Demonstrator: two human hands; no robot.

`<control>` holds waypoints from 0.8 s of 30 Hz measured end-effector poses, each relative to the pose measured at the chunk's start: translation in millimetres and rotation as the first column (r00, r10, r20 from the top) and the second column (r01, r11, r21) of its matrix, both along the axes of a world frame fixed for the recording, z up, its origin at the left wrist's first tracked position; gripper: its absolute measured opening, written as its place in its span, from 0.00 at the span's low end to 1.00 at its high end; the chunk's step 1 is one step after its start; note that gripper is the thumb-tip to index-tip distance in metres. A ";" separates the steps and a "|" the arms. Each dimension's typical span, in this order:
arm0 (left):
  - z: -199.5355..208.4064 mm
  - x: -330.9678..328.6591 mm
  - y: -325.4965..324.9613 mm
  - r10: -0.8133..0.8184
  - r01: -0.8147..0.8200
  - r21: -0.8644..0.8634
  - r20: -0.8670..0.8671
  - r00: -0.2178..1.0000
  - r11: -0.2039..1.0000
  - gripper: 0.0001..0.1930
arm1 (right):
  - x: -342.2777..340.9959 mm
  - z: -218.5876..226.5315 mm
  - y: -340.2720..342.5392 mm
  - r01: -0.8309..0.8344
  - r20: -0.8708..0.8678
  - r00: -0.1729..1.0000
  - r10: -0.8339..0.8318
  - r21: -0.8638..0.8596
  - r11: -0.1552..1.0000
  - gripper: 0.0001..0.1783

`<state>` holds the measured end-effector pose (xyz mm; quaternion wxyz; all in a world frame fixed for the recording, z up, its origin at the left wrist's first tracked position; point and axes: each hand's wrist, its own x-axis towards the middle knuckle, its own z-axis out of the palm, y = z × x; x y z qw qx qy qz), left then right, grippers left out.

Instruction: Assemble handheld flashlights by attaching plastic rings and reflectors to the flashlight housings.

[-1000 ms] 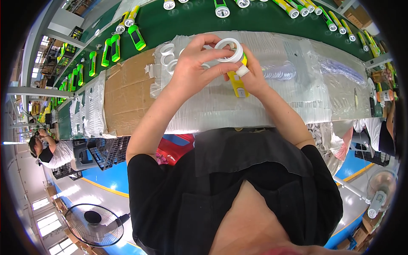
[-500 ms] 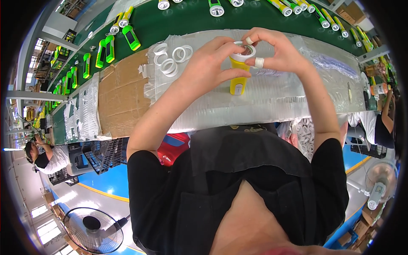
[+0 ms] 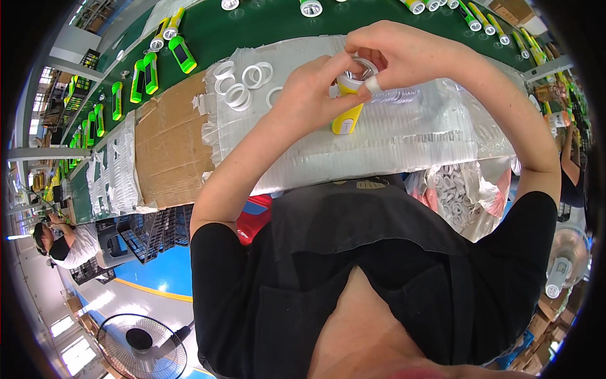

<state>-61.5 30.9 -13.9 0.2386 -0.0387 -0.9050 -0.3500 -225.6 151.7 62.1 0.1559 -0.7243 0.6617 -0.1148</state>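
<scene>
A yellow flashlight (image 3: 345,122) stands on the plastic-covered worktop in front of me, leaning slightly. Around its upturned head sits a white ring (image 3: 349,82), partly covered by fingers. My left hand (image 3: 314,87) grips the head from the left, its thumb below the ring and its fingertips at the rim. On the right, my right hand (image 3: 404,58) is curled closed over the same ring, with a white wrap on the thumb. Several loose white rings (image 3: 237,95) lie left of my left hand. Clear round lenses (image 3: 398,96) lie in a row beside the flashlight.
Along the far side runs a green table (image 3: 252,25) with several flashlights (image 3: 183,55) on it. Brown cardboard (image 3: 173,142) covers the worktop at left. Below the edge hangs a bag of white rings (image 3: 451,196). A fan (image 3: 140,341) stands lower left; another person (image 3: 66,243) sits far left.
My right hand has turned, its elbow swinging outward, and its fingers have closed more over the ring. The flashlight's base now tilts slightly toward the left. The whole view has shifted a little.
</scene>
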 end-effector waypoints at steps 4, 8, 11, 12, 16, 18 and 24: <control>-7.8 -6.2 -0.5 0.022 -0.022 0.007 -0.069 0.997 1.000 0.20 | 14.7 -16.0 -0.7 0.383 -0.194 0.900 -0.391 -0.077 0.920 0.34; -5.9 -7.0 -1.2 0.024 -0.020 0.054 -0.073 0.997 0.998 0.19 | -0.3 -17.2 8.6 0.382 -0.113 0.917 -0.382 -0.019 0.924 0.34; -4.7 -6.8 -0.2 0.026 -0.024 0.033 -0.050 0.998 0.999 0.18 | -5.2 -29.0 11.7 0.084 0.192 0.980 -0.046 -0.197 0.977 0.34; -5.8 -4.9 0.1 0.020 -0.021 -0.007 -0.096 0.995 1.000 0.18 | 2.7 -29.2 11.9 0.079 0.191 0.981 -0.040 -0.198 0.977 0.34; -12.3 -12.3 -0.7 -0.033 0.031 -0.020 -0.138 0.990 0.999 0.19 | 8.0 -22.8 12.0 0.367 0.054 0.930 -0.363 -0.090 0.926 0.30; -13.6 -12.5 0.4 -0.051 0.048 -0.021 -0.175 0.983 0.999 0.19 | 7.1 -24.8 20.1 0.271 0.308 0.930 -0.202 -0.203 0.941 0.24; -7.5 -8.1 -3.6 -0.122 0.122 -0.005 -0.114 0.986 0.993 0.24 | 13.8 -20.6 23.7 0.221 0.123 0.973 -0.197 -0.232 0.947 0.19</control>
